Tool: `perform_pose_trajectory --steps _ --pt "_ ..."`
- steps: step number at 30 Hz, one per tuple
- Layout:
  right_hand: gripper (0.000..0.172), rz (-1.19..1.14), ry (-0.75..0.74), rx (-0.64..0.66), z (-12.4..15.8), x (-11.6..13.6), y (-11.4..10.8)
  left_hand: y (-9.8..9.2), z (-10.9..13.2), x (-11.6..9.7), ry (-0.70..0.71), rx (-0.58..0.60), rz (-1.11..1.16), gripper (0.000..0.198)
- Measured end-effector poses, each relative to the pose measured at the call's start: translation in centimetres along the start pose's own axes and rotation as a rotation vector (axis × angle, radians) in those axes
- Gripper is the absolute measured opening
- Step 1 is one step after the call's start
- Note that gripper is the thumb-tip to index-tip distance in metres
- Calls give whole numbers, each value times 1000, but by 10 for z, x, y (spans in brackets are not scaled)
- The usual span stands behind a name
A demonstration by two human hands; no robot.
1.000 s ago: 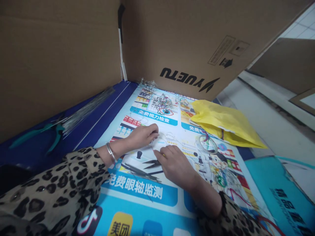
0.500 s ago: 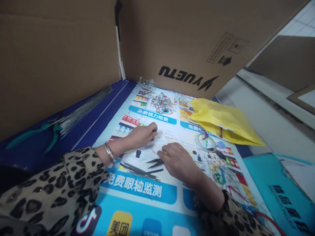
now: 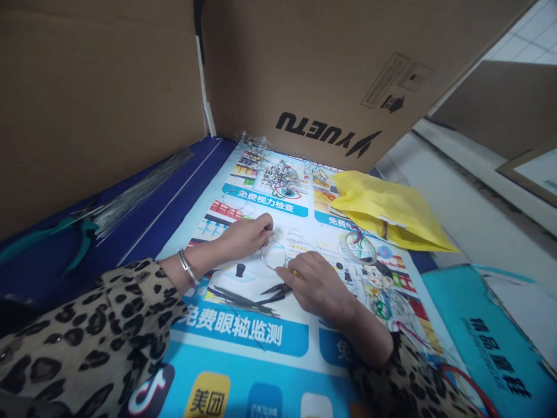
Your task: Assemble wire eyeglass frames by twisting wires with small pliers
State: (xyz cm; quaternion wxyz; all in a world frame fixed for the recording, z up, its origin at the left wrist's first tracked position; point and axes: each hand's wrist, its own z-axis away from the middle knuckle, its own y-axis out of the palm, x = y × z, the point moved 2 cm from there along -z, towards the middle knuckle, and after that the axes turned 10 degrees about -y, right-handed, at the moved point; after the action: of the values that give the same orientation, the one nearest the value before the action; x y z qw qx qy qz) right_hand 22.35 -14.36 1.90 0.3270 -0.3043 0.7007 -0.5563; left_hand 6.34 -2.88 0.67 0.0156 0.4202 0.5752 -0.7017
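Note:
My left hand (image 3: 255, 237) is closed in a pinch on the upper end of a thin wire loop (image 3: 285, 253). The loop curves down toward my right hand (image 3: 319, 284), whose thumb and forefinger close near its lower side. Within my right palm sits a pair of pliers (image 3: 278, 290), dark jaws apart and pointing left, with a bit of yellow handle showing between the fingers. Below the jaws, several dark thin strips (image 3: 241, 299) lie on the printed sheet (image 3: 243, 371). Other fine wire (image 3: 298, 235) lies just beyond my hands.
Tall cardboard panels (image 3: 304, 64) stand behind and to the left. Teal-handled pliers (image 3: 82, 249) and a bundle of straight wires (image 3: 139, 186) lie left. Tangled wire (image 3: 282, 174) sits at the back. At right are a yellow bag (image 3: 391, 209), a tape roll (image 3: 361, 248) and a teal bag (image 3: 474, 325).
The wire between my hands now shows as a rounder, more open loop. My hands keep nearly the same places; the whole view has shifted slightly.

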Motion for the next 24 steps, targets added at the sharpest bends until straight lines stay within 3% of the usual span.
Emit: perform_pose_trajectory --steps 6,11,19,24 --pt "35 56 -42 87 -5 3 -2 0 0 -1 4 2 -1 10" --pt "28 76 -54 135 -7 3 -7 0 0 0 7 4 6 8" --pt "22 144 49 153 10 -18 -8 -2 0 -3 -2 37 19 7" --pt "26 87 41 118 13 -17 -8 -2 -1 -2 -10 38 20 6"
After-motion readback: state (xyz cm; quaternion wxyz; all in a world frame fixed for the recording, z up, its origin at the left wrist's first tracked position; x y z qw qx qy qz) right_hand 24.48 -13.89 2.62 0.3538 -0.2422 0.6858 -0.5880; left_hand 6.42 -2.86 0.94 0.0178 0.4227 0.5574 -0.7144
